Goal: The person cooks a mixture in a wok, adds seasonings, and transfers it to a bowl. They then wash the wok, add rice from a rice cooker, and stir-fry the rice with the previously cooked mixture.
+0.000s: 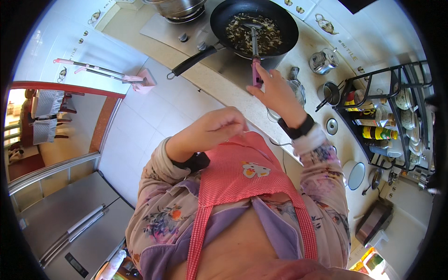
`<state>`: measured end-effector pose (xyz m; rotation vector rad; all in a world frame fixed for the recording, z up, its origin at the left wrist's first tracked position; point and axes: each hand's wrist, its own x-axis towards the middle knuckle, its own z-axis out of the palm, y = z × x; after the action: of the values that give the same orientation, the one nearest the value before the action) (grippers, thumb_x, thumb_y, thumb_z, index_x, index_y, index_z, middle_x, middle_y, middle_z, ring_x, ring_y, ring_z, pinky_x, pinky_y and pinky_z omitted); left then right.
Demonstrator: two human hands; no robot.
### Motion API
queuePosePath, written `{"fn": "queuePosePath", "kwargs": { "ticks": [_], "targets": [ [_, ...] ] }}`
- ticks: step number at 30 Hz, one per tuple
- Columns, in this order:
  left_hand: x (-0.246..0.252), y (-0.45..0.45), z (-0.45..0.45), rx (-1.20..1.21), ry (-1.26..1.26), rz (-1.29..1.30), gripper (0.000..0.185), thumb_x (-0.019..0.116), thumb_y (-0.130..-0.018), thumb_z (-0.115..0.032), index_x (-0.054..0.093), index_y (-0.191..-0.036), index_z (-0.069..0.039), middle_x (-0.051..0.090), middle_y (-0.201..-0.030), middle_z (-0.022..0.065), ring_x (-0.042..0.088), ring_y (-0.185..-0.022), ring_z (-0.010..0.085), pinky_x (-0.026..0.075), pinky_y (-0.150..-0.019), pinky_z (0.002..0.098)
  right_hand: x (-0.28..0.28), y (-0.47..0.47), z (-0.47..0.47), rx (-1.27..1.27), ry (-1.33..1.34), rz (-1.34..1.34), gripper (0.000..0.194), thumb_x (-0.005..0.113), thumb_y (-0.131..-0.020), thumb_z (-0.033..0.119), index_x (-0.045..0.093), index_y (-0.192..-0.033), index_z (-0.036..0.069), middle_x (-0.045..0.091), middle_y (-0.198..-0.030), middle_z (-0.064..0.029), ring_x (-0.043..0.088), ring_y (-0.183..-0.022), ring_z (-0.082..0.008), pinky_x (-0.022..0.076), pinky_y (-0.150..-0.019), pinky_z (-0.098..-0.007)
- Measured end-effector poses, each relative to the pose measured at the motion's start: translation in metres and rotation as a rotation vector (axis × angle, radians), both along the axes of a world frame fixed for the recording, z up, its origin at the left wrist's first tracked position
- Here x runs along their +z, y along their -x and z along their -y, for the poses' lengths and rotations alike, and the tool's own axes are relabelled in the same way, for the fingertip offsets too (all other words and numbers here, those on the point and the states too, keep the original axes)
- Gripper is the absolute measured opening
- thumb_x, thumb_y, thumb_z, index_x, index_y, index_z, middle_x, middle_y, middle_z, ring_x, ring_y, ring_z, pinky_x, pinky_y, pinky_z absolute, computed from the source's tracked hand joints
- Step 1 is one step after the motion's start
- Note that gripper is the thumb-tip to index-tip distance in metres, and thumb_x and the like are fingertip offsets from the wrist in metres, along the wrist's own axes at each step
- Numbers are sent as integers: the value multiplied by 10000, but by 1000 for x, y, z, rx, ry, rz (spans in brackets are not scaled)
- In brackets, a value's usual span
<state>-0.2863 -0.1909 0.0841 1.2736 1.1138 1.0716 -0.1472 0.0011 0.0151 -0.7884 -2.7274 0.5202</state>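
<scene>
A metal cooking spatula point(254, 41) with a pink handle rests its blade in a black wok point(221, 26). Small pale and brown pieces of food point(271, 38) lie in dark liquid or oil in the wok. My right hand point(276, 92) is at the end of the spatula's handle, its fingers and thumb loosely around it. Held in front of the red checked apron point(224, 182), my left hand point(218, 127) has curled fingers, and nothing shows in it. The wok sits on the stove point(227, 70), its long black handle point(194, 62) pointing toward the floor side.
A steel pot point(180, 7) occupies the other burner. Along the counter point(304, 78) stand a metal pitcher point(323, 61), a small saucepan point(329, 92) and a white enamel basin point(354, 175). A black rack point(369, 91) holds bottles and bowls. A refrigerator point(70, 217) stands at left.
</scene>
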Motion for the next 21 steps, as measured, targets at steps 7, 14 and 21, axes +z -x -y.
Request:
{"fn": "queuePosePath", "kwargs": {
  "ticks": [7, 14, 21],
  "targets": [
    [-33, 49, 36, 399, 69, 162, 121, 477, -950, -73, 555, -986, 12, 583, -965, 56, 560, -897, 131, 458, -811, 259, -19, 17, -38, -181, 90, 205, 592, 556, -785, 147, 403, -1351, 67, 553, -1040, -299, 570, -923, -442, 470, -821, -448],
    [-47, 92, 27, 573, 20, 76, 175, 473, -966, -133, 569, -982, 12, 594, -933, 50, 554, -864, 127, 436, -797, 261, 79, -52, -81, -92, 387, -24, 484, 452, -770, 16, 545, -1243, 46, 598, -1152, -199, 583, -1076, -289, 428, -928, -319],
    [-38, 151, -3, 609, -27, -1, 231, 468, -975, -185, 574, -998, 19, 602, -919, 56, 564, -865, 138, 444, -811, 266, 164, -47, -70, -88, 166, 348, 431, 456, -775, 3, 591, -1182, 47, 626, -1053, -174, 610, -970, -288, 452, -863, -325]
  ]
}}
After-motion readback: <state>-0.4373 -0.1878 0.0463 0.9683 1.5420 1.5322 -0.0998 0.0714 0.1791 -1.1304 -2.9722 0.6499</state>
